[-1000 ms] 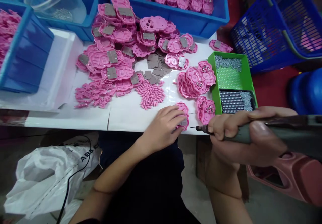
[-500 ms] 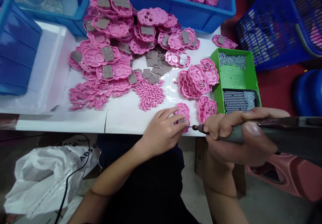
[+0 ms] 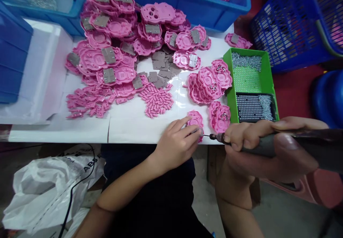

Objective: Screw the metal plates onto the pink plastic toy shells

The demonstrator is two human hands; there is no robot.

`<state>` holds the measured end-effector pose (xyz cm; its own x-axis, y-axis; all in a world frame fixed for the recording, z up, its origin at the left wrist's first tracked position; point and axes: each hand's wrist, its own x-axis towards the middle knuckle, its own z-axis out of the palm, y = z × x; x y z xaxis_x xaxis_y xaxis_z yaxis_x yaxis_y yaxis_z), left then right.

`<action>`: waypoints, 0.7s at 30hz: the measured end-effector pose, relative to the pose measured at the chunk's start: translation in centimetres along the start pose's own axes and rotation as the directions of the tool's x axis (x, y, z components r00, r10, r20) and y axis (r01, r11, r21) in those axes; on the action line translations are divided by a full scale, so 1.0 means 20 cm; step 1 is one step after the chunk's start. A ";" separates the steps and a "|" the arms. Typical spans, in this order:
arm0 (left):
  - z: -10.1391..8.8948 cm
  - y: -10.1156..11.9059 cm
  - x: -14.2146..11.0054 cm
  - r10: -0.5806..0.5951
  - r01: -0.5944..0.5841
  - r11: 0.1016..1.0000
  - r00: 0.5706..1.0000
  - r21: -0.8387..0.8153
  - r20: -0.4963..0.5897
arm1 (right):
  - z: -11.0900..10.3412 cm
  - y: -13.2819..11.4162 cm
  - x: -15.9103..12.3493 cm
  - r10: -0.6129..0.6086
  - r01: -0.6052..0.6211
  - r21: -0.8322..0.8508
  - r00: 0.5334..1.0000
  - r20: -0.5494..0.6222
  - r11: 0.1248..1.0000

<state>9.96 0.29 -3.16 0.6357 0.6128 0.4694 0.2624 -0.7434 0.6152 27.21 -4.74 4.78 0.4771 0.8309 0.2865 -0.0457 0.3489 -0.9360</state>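
Observation:
My left hand [image 3: 178,143] presses down on a pink plastic piece [image 3: 195,119] at the table's near edge, fingers over its lower part. My right hand [image 3: 268,148] grips a grey electric screwdriver [image 3: 289,147]; its thin bit [image 3: 207,136] points left and reaches the pink piece by my left fingertips. Two more pink pieces [image 3: 220,116] lie just right of it.
A green tray [image 3: 250,84] of screws stands right of the work spot. Piled pink shells with grey plates [image 3: 120,49], small pink beads [image 3: 157,100] and small pink parts [image 3: 85,102] cover the white table [image 3: 134,127]. Blue bins [image 3: 193,2] stand behind, a blue basket [image 3: 297,24] at right.
The screwdriver bit has moved left from clear of the pink piece to its edge. My left hand has stayed on the piece. The view has shifted slightly.

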 end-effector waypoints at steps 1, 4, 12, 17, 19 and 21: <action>0.00 0.00 0.00 0.011 -0.011 1.000 1.000 0.006 -0.003 | 0.01 0.00 0.01 -0.039 0.039 0.006 0.999 -0.005 0.999; -0.01 -0.01 0.00 0.030 -0.030 1.000 0.999 0.009 -0.012 | 0.04 -0.03 0.04 -0.073 0.073 0.016 0.997 -0.008 0.997; -0.03 -0.01 0.00 0.040 -0.040 0.999 0.999 -0.003 0.010 | 0.03 -0.09 0.05 0.004 -0.004 0.016 1.000 -0.007 1.000; -0.01 0.00 0.00 0.053 -0.053 0.998 0.999 0.042 0.010 | 0.07 -0.03 0.05 -0.111 0.106 0.091 0.992 0.055 0.990; 0.01 0.01 0.00 0.050 -0.049 0.997 0.999 0.057 -0.012 | 0.09 -0.01 0.05 -0.117 0.114 0.091 0.993 0.030 0.989; 0.02 0.01 0.00 0.045 -0.043 0.997 0.998 0.063 -0.033 | 0.10 0.00 0.04 -0.112 0.111 0.093 0.994 0.008 0.989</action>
<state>10.29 0.01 -3.25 0.6228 0.5870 0.5172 0.2801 -0.7846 0.5531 25.95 -3.20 5.40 0.4721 0.7900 0.3911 -0.0741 0.4777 -0.8754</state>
